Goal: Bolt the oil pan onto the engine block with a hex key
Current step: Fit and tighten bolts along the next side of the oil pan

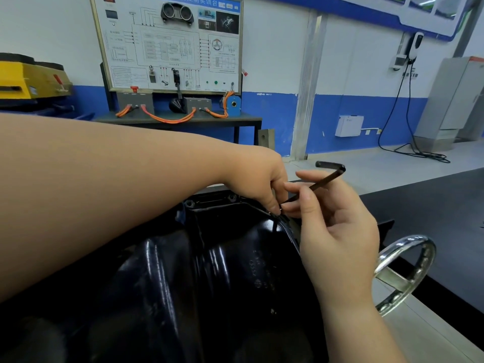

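The glossy black oil pan (209, 271) fills the lower middle of the view, its flange running along the far edge with two bolt heads (231, 197) showing. My left hand (258, 179) reaches across from the left, fingertips pinched down at the pan's far right corner; whatever it holds there is hidden. My right hand (332, 231) comes up from below and pinches the long shaft of a black L-shaped hex key (324, 179), whose short arm points left at the top and whose lower tip meets the corner by my left fingers. The engine block is hidden under the pan.
A chrome handwheel (408, 271) sticks out at the right of the stand. Beyond it lies a dark mat (432, 205) on the floor. A training panel on a table (170, 48) stands at the back wall, with a yellow machine (28, 77) at far left and a grey cabinet (455, 100) at right.
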{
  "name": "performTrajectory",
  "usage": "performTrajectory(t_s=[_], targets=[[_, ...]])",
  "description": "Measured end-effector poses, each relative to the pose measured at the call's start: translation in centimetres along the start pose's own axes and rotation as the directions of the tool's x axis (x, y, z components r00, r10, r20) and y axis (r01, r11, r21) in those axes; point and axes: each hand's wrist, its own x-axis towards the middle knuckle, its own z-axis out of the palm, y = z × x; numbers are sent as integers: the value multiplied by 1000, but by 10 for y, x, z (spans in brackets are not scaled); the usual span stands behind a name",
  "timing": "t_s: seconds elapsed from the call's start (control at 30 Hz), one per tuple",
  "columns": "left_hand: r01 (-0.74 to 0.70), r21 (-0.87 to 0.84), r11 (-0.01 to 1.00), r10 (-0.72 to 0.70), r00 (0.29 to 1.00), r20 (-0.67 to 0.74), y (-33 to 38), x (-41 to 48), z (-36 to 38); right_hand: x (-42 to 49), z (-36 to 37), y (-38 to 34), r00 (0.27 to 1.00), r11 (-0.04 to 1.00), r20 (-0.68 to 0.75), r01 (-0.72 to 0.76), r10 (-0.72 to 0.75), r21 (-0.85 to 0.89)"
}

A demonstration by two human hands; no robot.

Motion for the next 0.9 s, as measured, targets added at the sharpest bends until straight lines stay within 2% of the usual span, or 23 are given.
performTrajectory(t_s=[0.1, 0.3, 0.57, 0.9], targets=[[1, 0, 1000, -1, 1000, 1, 0, -1, 2, 0, 0, 2, 1000, 1000, -28, -7, 6, -21], [6, 19, 1000, -6, 1000, -3, -1, 1, 2, 1, -1, 3, 996, 996, -50, -75, 78, 56], [40, 38, 998, -41, 999, 14, -1, 0, 2, 0, -1, 4, 996, 998, -68, -64, 65, 15], [0, 106, 994, 3, 999, -32, 2, 0, 2, -1, -1, 3, 998, 998, -60, -25, 21, -59]])
